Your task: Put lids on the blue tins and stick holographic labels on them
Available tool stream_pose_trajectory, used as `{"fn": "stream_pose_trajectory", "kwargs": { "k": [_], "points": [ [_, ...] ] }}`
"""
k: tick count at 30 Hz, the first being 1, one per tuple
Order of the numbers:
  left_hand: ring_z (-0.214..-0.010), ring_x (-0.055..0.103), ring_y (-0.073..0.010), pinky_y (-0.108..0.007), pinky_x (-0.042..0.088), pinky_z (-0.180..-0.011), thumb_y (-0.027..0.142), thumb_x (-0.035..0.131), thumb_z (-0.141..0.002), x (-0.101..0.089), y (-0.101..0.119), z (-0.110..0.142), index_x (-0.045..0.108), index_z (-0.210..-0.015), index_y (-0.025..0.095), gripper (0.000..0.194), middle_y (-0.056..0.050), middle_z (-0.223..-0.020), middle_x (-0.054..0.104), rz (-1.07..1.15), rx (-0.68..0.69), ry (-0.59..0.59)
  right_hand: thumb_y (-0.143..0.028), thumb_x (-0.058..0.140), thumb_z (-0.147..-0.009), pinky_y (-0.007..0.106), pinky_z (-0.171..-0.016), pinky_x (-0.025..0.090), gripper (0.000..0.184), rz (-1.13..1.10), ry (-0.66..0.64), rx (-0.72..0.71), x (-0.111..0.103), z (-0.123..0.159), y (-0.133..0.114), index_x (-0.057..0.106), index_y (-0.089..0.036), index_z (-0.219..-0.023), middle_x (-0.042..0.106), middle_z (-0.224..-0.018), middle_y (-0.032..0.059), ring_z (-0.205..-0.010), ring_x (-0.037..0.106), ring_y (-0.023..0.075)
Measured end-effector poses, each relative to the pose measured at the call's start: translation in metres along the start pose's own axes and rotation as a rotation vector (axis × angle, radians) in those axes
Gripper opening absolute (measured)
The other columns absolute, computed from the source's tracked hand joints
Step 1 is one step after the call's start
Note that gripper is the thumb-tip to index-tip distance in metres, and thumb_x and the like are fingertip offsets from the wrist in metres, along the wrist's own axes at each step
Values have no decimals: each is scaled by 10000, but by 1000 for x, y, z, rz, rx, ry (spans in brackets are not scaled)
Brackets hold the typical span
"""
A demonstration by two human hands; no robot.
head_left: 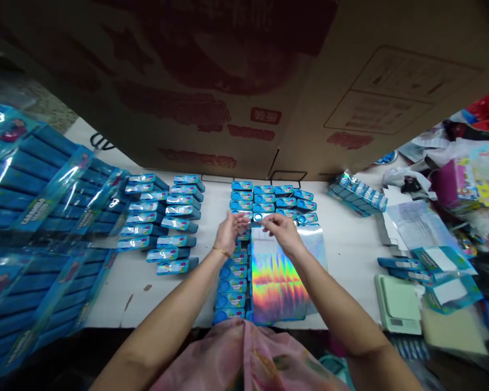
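My left hand [229, 232] is over the middle rows of small blue boxes [241, 194], its fingers stretched out and apart with nothing visible in them. Fingertips pinched together, my right hand [284, 232] is at the top edge of a shiny rainbow-silver sheet [279, 282]. Whatever lies in that pinch is too small to make out. The sheet covers part of the middle boxes. A column of blue boxes [233, 286] with round marks runs down its left side. The two hands are close together but apart.
A large cardboard box [301, 119] stands along the table's back. To the left are more blue boxes [179, 224] and plastic-wrapped packs [44, 201]. On the right lie a tilted box row [356, 193], a pale green scale [399, 301] and flattened blue cartons [452, 293].
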State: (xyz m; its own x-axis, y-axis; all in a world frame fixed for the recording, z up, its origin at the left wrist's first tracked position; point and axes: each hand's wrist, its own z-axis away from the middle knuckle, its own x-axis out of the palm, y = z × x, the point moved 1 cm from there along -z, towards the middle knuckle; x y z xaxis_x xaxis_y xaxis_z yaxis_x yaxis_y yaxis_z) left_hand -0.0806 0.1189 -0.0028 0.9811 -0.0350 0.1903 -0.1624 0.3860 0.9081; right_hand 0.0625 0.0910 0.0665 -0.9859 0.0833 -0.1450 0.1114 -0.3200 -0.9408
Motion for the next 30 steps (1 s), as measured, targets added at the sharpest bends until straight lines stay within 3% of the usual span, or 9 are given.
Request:
{"fn": "stream_pose_trajectory", "kwargs": {
  "k": [2, 4, 6, 11, 14, 18, 22, 25, 30],
  "points": [
    [-723, 585, -149, -285, 455, -646, 607, 369, -741, -14, 17, -2, 577, -920, 110, 568, -86, -811, 624, 178, -90, -15, -349, 609, -609, 188, -445, 326, 207, -182, 52, 90, 17, -20, 9, 582, -150, -657, 526, -529, -28, -511, 499, 96],
    [-687, 573, -125, -248, 441, -613, 494, 618, -625, -25, 31, -8, 582, -914, 114, 479, -62, -797, 624, 209, -105, -1, -350, 633, -570, 178, -421, 299, 225, -288, 77, 131, 31, -36, 16, 585, -145, -652, 530, -533, -33, -494, 490, 85],
    [-656, 559, -105, -229, 430, -599, 344, 734, -521, -32, 39, -16, 582, -903, 119, 468, -37, -764, 617, 188, -98, 27, -353, 651, -541, 175, -407, 280, 245, -340, 101, 159, 42, -47, 21, 589, -142, -651, 537, -538, -34, -485, 485, 81],
    [-648, 545, -81, -227, 425, -599, 317, 717, -533, -43, 40, -41, 553, -900, 135, 441, -5, -756, 566, 159, -130, 34, -348, 689, -480, 177, -397, 268, 286, -417, 183, 185, 60, -68, 26, 583, -145, -652, 521, -510, -49, -463, 468, 78],
    [-618, 520, -64, -224, 418, -598, 242, 738, -465, -48, 37, -54, 541, -921, 140, 507, 28, -724, 525, 116, -79, 8, -344, 686, -481, 179, -398, 271, 275, -415, 223, 189, 66, -80, 26, 582, -147, -642, 523, -511, -47, -464, 464, 79],
    [-568, 494, -66, -200, 365, -526, 263, 696, -483, -53, 33, -75, 564, -862, 130, 423, 34, -656, 512, 47, -31, 85, -364, 654, -533, 196, -426, 302, 246, -331, 254, 161, 70, -96, 28, 589, -152, -640, 539, -525, -31, -485, 472, 96],
    [-560, 494, -67, -186, 338, -505, 248, 652, -510, -52, 29, -100, 578, -877, 143, 389, 36, -646, 525, -2, 8, 207, -371, 594, -599, 223, -565, 393, 225, -205, 353, 20, 74, -120, 36, 595, -155, -663, 584, -627, -8, -591, 514, 117],
    [-559, 498, -74, -199, 368, -541, 221, 639, -515, -49, 25, -119, 575, -878, 133, 378, 34, -628, 545, -4, 60, 289, -373, 531, -652, 245, -645, 402, 229, 31, 423, -62, 75, -140, 42, 602, -157, -673, 595, -671, 5, -644, 519, 133],
    [-565, 520, -82, -223, 412, -627, 145, 632, -504, -46, 15, -145, 566, -834, 125, 337, 41, -591, 560, 22, 82, 364, -325, 487, -700, 304, -741, 369, 213, 417, 480, -73, 74, -160, 39, 633, -169, -701, 613, -819, 60, -782, 509, 188]
  ]
}}
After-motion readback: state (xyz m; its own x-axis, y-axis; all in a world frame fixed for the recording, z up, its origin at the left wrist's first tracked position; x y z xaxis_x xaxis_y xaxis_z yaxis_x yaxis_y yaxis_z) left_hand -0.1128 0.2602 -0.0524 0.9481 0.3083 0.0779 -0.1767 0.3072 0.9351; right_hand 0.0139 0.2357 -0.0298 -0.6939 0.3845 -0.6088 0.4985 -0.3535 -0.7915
